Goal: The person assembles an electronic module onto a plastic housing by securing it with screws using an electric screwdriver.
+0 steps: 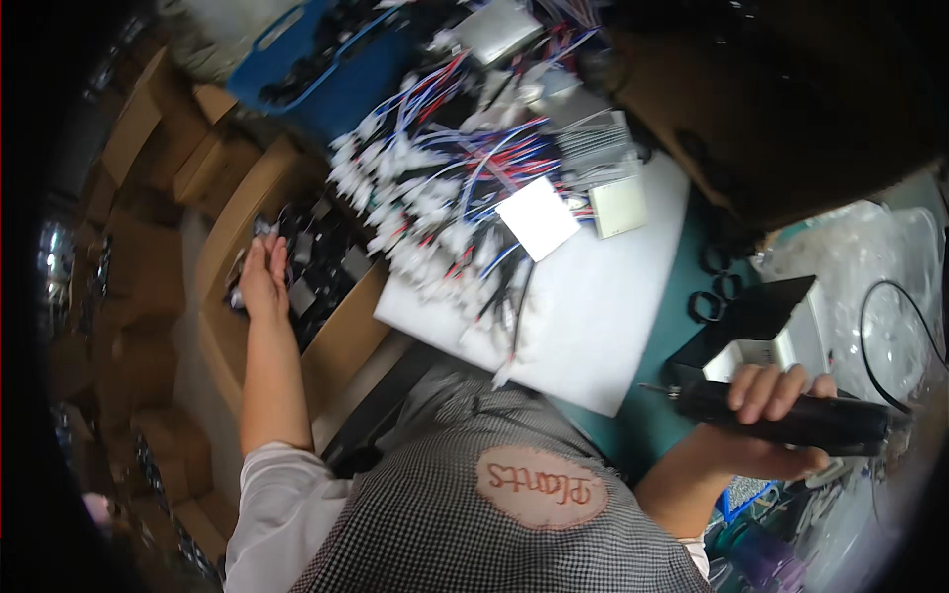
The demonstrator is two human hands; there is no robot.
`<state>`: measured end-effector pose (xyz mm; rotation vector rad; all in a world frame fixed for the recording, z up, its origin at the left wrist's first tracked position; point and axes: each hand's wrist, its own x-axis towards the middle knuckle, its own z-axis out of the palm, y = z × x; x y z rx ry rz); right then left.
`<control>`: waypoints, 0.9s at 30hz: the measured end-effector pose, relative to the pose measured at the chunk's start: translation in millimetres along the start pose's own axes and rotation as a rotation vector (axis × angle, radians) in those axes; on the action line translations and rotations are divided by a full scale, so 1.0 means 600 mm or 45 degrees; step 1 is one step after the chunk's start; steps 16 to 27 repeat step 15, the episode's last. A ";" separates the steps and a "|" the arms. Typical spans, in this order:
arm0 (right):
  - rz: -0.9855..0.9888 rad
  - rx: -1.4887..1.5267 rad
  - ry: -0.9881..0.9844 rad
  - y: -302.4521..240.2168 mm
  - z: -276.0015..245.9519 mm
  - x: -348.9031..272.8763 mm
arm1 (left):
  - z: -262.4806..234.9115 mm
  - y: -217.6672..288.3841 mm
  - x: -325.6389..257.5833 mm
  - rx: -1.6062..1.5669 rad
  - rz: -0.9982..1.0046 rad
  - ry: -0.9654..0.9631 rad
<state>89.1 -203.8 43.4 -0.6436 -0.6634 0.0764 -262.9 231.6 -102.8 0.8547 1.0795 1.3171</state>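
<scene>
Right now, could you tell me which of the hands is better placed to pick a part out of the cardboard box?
Probably the left hand: it already reaches into the cardboard box among the dark parts. The right hand is far off, gripping a black power screwdriver.

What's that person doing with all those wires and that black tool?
A person sits at a workbench. Their right hand is wrapped around a black power screwdriver, held sideways above the green bench top. Their left hand reaches into a cardboard box of small dark parts and rests on them. In front, a heap of little modules with red, blue and white wires lies on a white foam sheet. Whether the left hand has closed its grip on a part is unclear.
</scene>
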 end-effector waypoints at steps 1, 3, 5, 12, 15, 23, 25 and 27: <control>-0.001 -0.014 -0.016 0.005 -0.006 -0.004 | 0.044 0.019 -0.014 0.068 0.061 -0.140; 0.013 -0.049 0.007 0.007 -0.006 -0.011 | 0.152 0.053 -0.053 0.123 0.122 -0.271; -0.007 -0.058 0.029 0.016 -0.007 -0.023 | 0.238 0.079 -0.086 0.330 0.306 -0.508; 0.020 -0.042 -0.006 0.028 -0.038 -0.028 | 0.525 0.117 -0.222 0.491 0.764 -1.228; 0.024 0.018 -0.029 0.024 -0.047 -0.027 | 0.610 0.144 -0.242 0.683 1.030 -1.369; 0.024 0.018 -0.029 0.024 -0.047 -0.027 | 0.610 0.144 -0.242 0.683 1.030 -1.369; 0.024 0.018 -0.029 0.024 -0.047 -0.027 | 0.610 0.144 -0.242 0.683 1.030 -1.369; 0.024 0.018 -0.029 0.024 -0.047 -0.027 | 0.610 0.144 -0.242 0.683 1.030 -1.369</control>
